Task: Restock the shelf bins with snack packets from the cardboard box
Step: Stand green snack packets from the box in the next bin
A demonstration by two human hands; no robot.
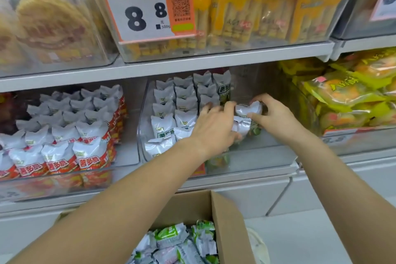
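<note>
In the head view, both hands are reaching into the clear middle bin (143, 135) on the lower shelf. The left hand (211, 127), fingers loosely spread, is pressing against the rows of white-and-green snack packets (171, 113) standing in the left part of that bin. The right hand (273, 114), just right of those rows, is pinching one packet (248, 109) between thumb and curled fingers, with another packet (242, 126) directly beneath it. Below the bin, the open cardboard box (227, 221) is holding more green-and-white packets (177, 244).
</note>
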